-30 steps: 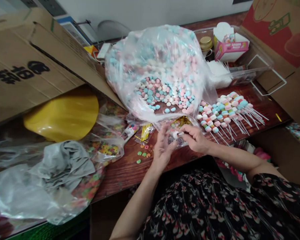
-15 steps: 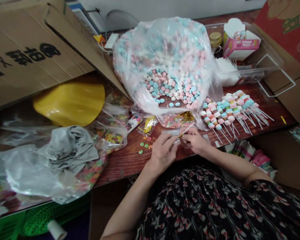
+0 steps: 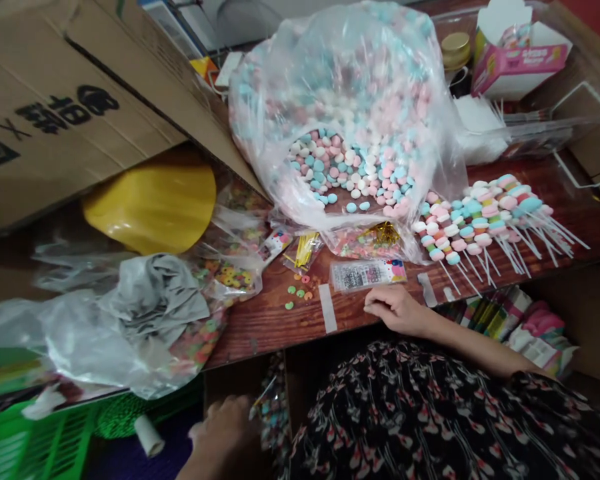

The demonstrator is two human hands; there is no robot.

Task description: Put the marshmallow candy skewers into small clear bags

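Note:
My left hand (image 3: 225,427) is low, below the table's front edge and smeared by motion. Its fingers are hard to make out. Just right of them, a thin pale stick with a yellow bit (image 3: 258,400) shows above several wrapped colourful pieces (image 3: 274,417) in the dark gap under the table. Near the table edge, my right hand (image 3: 397,308) is closed with fingers curled, and nothing shows in it. Behind it lies a clear printed packet (image 3: 365,275). Marshmallow skewers (image 3: 480,217) on white sticks are heaped to its right.
A big plastic bag of pink, blue and white marshmallows (image 3: 350,73) stands open at the back. Ring gummies (image 3: 300,292), gold twist ties (image 3: 307,250) and a white strip (image 3: 327,308) lie in front. A cardboard box (image 3: 80,113) and a grey cloth (image 3: 155,293) are at left.
My left hand has left my right hand and dropped down left below the table edge. The small stick and gold tie are gone from between the hands, uncovering the packet. The view has shifted.

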